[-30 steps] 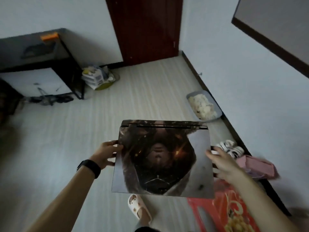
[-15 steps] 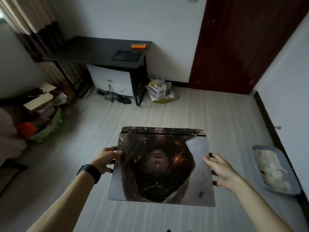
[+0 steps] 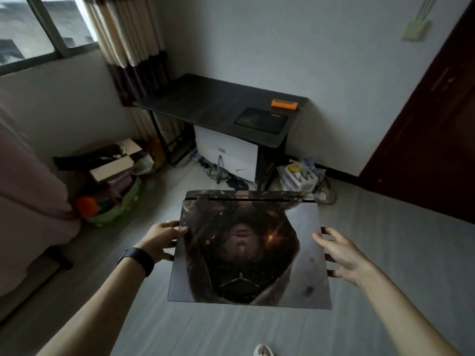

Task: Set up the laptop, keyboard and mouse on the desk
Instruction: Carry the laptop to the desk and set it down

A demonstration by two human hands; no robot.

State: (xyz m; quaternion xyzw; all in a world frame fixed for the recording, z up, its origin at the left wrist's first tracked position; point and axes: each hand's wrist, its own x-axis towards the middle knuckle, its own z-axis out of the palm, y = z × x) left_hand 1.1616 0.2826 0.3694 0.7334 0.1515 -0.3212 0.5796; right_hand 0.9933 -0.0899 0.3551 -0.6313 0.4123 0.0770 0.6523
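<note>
The closed laptop (image 3: 249, 250) was held level above the floor, well apart from the dark counter (image 3: 205, 104) ahead. Both arms were extended forward. The left hand (image 3: 162, 240) gripped the laptop's left edge, thumb on the lid and fingers curled beneath. The right hand (image 3: 341, 255) gripped the right edge likewise.

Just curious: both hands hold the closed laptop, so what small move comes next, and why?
Probably step toward the desk: the left hand and right hand hold the closed laptop by its sides above the floor, and the desk stands farther ahead.
</note>
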